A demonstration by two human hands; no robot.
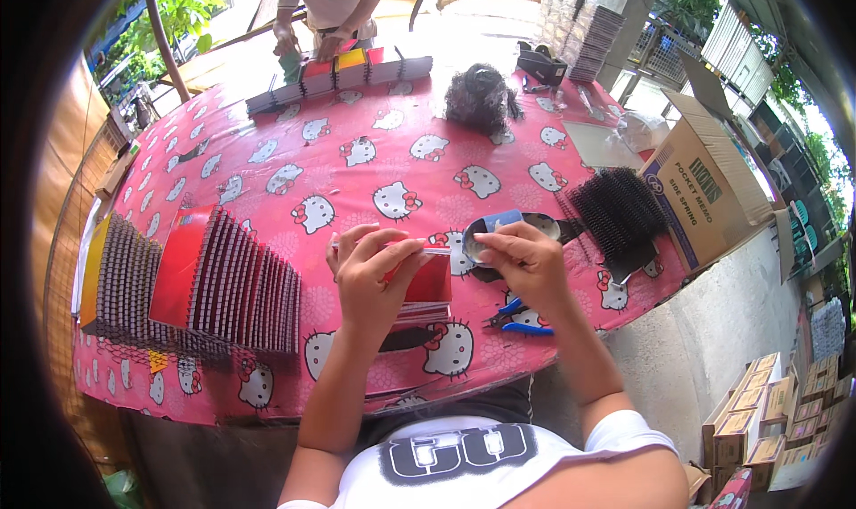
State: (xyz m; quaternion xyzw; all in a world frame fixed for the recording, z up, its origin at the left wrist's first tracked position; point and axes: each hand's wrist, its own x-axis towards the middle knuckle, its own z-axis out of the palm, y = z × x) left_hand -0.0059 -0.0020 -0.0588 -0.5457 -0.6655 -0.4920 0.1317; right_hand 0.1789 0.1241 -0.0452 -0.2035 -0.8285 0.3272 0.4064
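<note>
At the right edge of the table we see an open brown cardboard box (704, 188) with blue print on its side, tilted against the tabletop, and on the ground at lower right a stack of small tan cartons (767, 411). Beside the box lies a heap of black spiral binding coils (620, 210); what the box itself holds we cannot tell. A row of spiral-bound notebooks (214, 286), red and yellow covers among them, stands fanned on the pink patterned tablecloth (357, 170) at left. Our left hand (370, 273) is curled, fingers closed over the top edge of a red notebook (426, 282) lying just before us. Our right hand (526, 259) pinches the end of a thin coil at that same edge. Blue-handled pliers (522, 317) rest just under the right wrist. Across the table another person's hands (308, 45) touch more notebooks.
</note>
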